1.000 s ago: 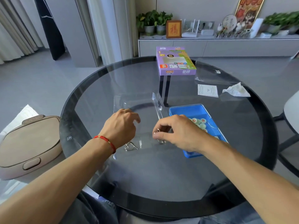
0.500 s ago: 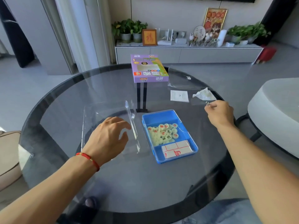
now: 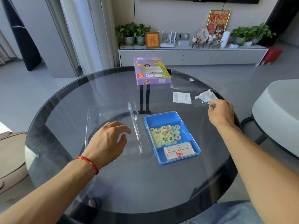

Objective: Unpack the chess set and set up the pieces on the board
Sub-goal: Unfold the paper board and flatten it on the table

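A blue plastic tray (image 3: 192,138) lies in the middle of the round glass table (image 3: 129,183). It holds several pale round chess pieces (image 3: 165,135) with red and black characters, and a folded paper board (image 3: 178,150) in its near compartment. A clear plastic lid (image 3: 103,117) lies left of the tray. My left hand (image 3: 108,142) hovers over the lid with relaxed, spread fingers. My right hand (image 3: 220,113) is at the table's right side and pinches a small metal clip (image 3: 205,103) beside a crumpled tissue (image 3: 206,95).
The purple chess box (image 3: 151,71) stands at the far side of the table. A clear plastic bag (image 3: 182,81) and a white leaflet (image 3: 182,97) lie right of it. A grey round seat (image 3: 278,109) is at the right, a beige case (image 3: 11,159) at the left.
My right hand lifted a metal clip from the lid's near edge and carried it to the right, near the tissue. My left hand left the lid and opened. The camera turned right.
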`<state>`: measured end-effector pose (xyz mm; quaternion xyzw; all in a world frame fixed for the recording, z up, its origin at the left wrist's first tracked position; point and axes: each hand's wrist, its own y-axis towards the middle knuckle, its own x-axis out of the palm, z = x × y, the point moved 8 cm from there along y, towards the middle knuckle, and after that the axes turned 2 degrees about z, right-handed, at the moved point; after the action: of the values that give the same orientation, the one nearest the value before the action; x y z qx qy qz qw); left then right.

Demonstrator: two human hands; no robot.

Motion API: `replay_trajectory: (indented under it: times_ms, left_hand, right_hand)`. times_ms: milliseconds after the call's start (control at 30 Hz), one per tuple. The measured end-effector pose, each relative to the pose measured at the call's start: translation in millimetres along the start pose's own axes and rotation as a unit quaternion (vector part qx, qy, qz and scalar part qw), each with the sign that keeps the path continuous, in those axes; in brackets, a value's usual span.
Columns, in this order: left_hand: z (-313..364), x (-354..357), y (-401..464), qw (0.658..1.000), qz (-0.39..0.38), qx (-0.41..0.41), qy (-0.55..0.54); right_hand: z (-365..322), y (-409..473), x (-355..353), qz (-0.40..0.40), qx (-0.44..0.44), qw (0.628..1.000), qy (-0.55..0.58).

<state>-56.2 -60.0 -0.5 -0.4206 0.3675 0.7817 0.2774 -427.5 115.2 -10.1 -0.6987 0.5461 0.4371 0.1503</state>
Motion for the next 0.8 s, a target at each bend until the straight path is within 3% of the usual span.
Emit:
replay_trajectory:
  times_ms: [133,233,400,500,700,800]
  left_hand:
    - [0.3,-4.9,-0.3,1.000,0.009,-0.007,-0.007]
    - [-1.7,-7.8,-0.1,1.000,0.015,-0.020,-0.008]
    - [-12.2,-8.0,1.1,1.000,0.002,-0.029,-0.008]
    - [-24.3,-13.1,3.1,0.998,0.003,-0.058,-0.004]
    - [-44.8,-18.5,0.4,0.995,0.002,-0.101,-0.010]
    - [-59.2,-29.1,-1.6,0.985,0.036,-0.159,-0.060]
  right_hand:
    - [-32.8,-20.3,-8.7,-0.023,-0.046,0.999,-0.009]
    - [-94.3,-65.8,-7.8,-0.102,-0.190,0.976,0.040]
    - [-196.7,-198.4,8.3,-0.259,-0.447,0.849,0.113]
    - [-220.8,-253.6,33.1,-0.329,-0.526,0.780,0.081]
    - [-238.7,-280.6,53.1,-0.284,-0.593,0.754,-0.001]
    - [-244.0,-285.3,56.9,-0.269,-0.592,0.759,-0.022]
